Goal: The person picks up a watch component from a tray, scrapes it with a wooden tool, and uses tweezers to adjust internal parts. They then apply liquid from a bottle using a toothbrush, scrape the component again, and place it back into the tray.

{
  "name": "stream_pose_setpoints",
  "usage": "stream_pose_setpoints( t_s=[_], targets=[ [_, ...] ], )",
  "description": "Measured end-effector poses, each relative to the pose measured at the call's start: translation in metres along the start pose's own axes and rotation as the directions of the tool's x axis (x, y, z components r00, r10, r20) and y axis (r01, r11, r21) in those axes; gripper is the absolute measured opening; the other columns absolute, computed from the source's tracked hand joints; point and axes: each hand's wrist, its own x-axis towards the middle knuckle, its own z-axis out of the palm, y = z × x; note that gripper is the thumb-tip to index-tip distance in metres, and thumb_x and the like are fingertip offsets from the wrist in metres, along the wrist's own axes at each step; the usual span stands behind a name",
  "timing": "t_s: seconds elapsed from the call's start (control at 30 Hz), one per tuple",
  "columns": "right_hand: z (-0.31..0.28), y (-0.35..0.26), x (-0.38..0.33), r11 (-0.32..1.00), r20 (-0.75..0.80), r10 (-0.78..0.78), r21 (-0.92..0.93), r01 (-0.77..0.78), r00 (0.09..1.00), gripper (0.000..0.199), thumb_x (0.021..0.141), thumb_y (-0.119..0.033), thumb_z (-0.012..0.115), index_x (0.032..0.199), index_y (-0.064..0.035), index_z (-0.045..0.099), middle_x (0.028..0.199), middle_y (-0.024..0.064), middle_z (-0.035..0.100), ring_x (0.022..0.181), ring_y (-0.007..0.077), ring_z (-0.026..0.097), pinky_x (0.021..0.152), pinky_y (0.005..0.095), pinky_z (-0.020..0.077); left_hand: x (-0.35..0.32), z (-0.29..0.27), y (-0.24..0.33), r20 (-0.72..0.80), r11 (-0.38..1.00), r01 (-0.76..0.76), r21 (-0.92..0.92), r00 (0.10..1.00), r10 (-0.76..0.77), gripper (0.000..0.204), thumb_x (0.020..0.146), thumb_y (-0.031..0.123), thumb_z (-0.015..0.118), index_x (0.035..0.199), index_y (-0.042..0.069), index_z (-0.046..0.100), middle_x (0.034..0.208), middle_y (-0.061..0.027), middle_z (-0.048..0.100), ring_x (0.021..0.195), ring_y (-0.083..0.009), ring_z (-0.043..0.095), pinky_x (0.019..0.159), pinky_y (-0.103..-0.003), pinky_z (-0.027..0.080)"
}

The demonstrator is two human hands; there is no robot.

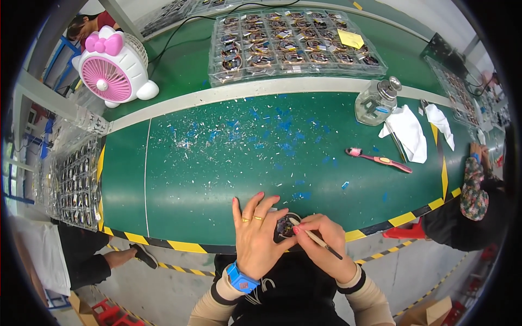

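Round part (284, 229): near the front edge of the table (196, 209), dark inside, between both hands; contact with the table top impossible to tell
Left hand (254, 231): fingers fanned out, thumb and fingertips holding the round part
Right hand (324, 239): closed in a pinch on a thin stick (317, 240), pale with a dark rear end, tip at the round part
Scraps (201, 133): white and blue, strewn over the table beyond the hands, thickest toward the ledge (244, 96)
Ledge: white, running across between work area and big tray (296, 69)
Big tray: clear, filled with rows of round parts, yellow note (350, 38) lying on top at right
Toothbrush (380, 160): pink, lying right of the hands, between hands and white cloth (410, 138)
White cloth: crumpled, just beside the glass bottle (375, 103) with a metal top
Fan (111, 76): pink and white, standing beyond the ledge at far left
Co-worker's sleeve (473, 190): flowered, at the right end, well apart from both hands
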Motion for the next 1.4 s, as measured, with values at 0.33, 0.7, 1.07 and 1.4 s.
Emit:
stream_pose_setpoints(
  t_s=[0.33,0.7,1.07,1.4],
  targets=[
    [-0.002,-0.001,0.0,0.997,0.028,0.053,0.049,-0.055,0.998,0.016,0.083,0.007,0.068,0.094,0.0023,0.058,0.086,0.0136,0.066,0.07,0.0225,0.066,0.059,0.0296,0.0514,0.002,-0.002,0.001,0.014,1.0,-0.004,0.003,1.0,0.004,0.049,0.06,0.02,0.086,0.104,0.01,0.066,0.127,-0.0041,0.055,0.13,-0.0313,0.043,0.115,-0.062,0.014],
    [-0.01,-0.003,0.003,0.992,0.117,0.08,0.093,-0.091,0.99,0.013,0.084,0.006,0.068,0.092,0.0027,0.058,0.087,0.0151,0.065,0.072,0.0256,0.066,0.062,0.0318,0.0512,0.002,-0.002,0.001,0.022,1.0,-0.003,0.005,1.0,0.003,0.05,0.06,0.022,0.087,0.104,0.01,0.066,0.125,-0.0035,0.056,0.128,-0.0308,0.045,0.112,-0.063,0.016],
    [-0.012,-0.002,0.004,0.991,0.168,0.071,0.104,-0.089,0.983,0.013,0.085,0.004,0.067,0.092,0.0008,0.057,0.088,0.0141,0.065,0.073,0.0214,0.065,0.061,0.03,0.0501,0.002,-0.002,0.001,0.018,1.0,-0.012,0.008,1.0,0.012,0.052,0.06,0.022,0.087,0.105,0.01,0.066,0.124,-0.0031,0.057,0.127,-0.031,0.046,0.111,-0.064,0.017],
    [-0.015,-0.004,0.008,0.971,0.204,0.187,0.109,-0.212,0.961,0.012,0.086,0.001,0.067,0.094,0.0009,0.058,0.084,0.0121,0.062,0.068,0.023,0.062,0.058,0.0314,0.0474,0.001,-0.002,0.001,0.022,1.0,-0.011,0.011,1.0,0.01,0.05,0.059,0.02,0.086,0.104,0.01,0.066,0.125,-0.0038,0.056,0.129,-0.031,0.045,0.115,-0.061,0.015]
  ],
)
